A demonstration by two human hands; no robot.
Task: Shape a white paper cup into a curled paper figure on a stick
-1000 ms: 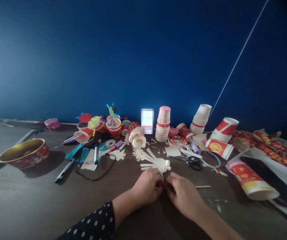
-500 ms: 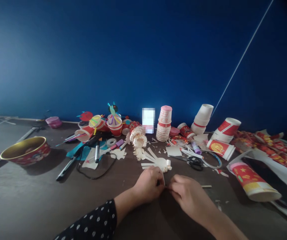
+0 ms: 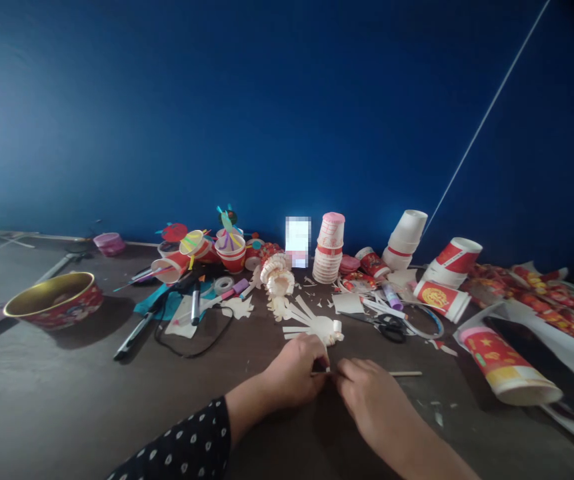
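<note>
More of the thin stick (image 3: pixel 407 373) showed at the right hand's (image 3: pixel 371 400) three o'clock than just before. The left hand's (image 3: pixel 297 370) fingers pinched the white paper (image 3: pixel 323 327), which sat at twelve o'clock. I couldn't tell what the right fingers gripped. The paper strips pointed nine to eleven; it stretched longways ten to four.

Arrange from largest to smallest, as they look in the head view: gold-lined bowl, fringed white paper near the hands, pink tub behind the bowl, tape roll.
1. Gold-lined bowl
2. Fringed white paper
3. Pink tub
4. Tape roll
The tub stands farther back, so its real size is unsure.
</note>
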